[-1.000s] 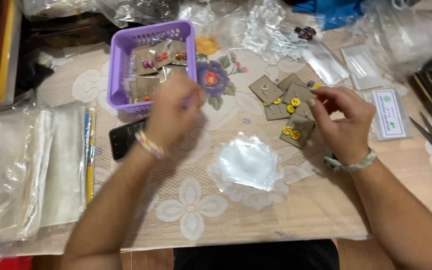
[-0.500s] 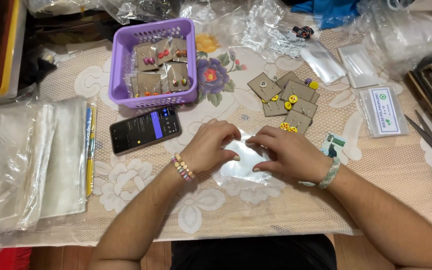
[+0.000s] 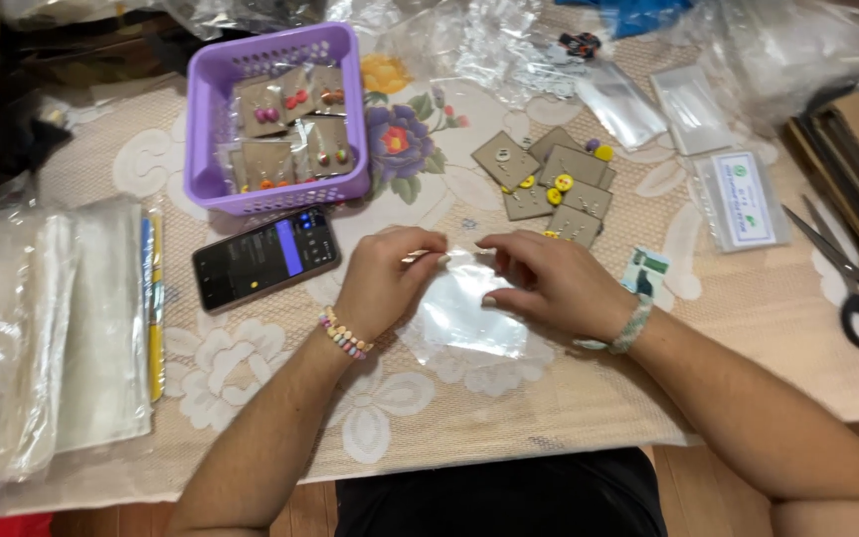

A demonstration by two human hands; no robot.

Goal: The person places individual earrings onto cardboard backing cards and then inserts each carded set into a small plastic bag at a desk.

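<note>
Nearest the camera, a stack of small clear plastic sleeves (image 3: 469, 323) lies flat on the cream lace tablecloth (image 3: 280, 398), between the two hands and partly under them. The left hand (image 3: 385, 278), wearing a beaded bracelet, is closed in a pinch on the far left edge of the top sleeve, thumb against fingertips. The right hand (image 3: 549, 283), with a woven wristband, curls over the sleeve's right side, its fingers bent and pressing on the plastic; whether it actually grips the sleeve cannot be told. Just left of the left hand lies a black smartphone (image 3: 265, 259) with its screen lit. Further left, a pile of larger clear plastic bags (image 3: 47, 328) covers the table edge. Just beyond the right hand sits a cluster of brown cardboard earring cards (image 3: 549, 184) with yellow studs. Far left of those stands a purple plastic basket (image 3: 280, 114) holding more carded earrings. At the right edge lie black-handled scissors (image 3: 852, 283).
</note>
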